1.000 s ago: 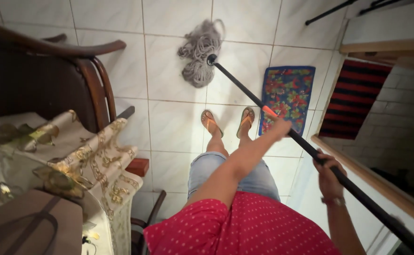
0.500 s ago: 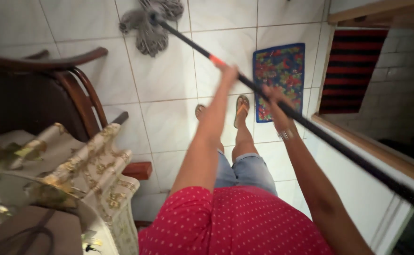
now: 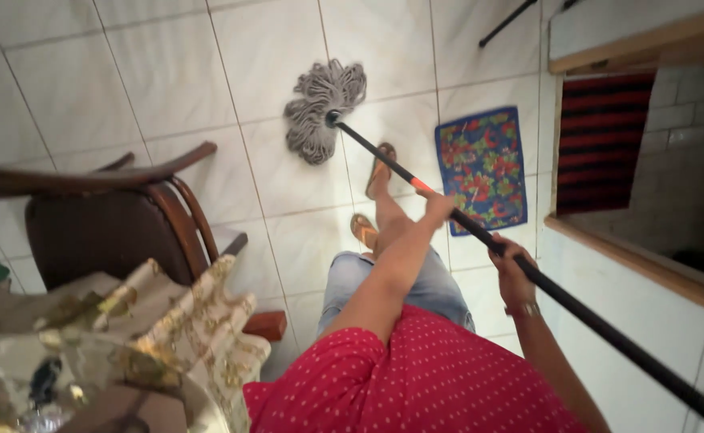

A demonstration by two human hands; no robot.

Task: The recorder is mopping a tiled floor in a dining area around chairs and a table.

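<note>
Left hand: the left hand (image 3: 438, 206) is wrapped around the mop handle (image 3: 480, 240), fingers curled tight just below an orange band on the shaft.
Right hand: the right hand (image 3: 512, 269) is closed around the same handle further up — a bracelet is seen on the wrist.
Mop: the grey string mop head (image 3: 320, 108) is laid on the white tiled floor (image 3: 167, 72), ahead of the sandalled feet (image 3: 372, 200); the black handle is slanted back past the person's right side.
Nearby: a patterned blue mat (image 3: 482, 167) is spread just right of the feet; a dark wooden chair (image 3: 119, 220) and a gold-patterned cloth (image 3: 167, 337) are seen on the left — well apart from the mop.
</note>
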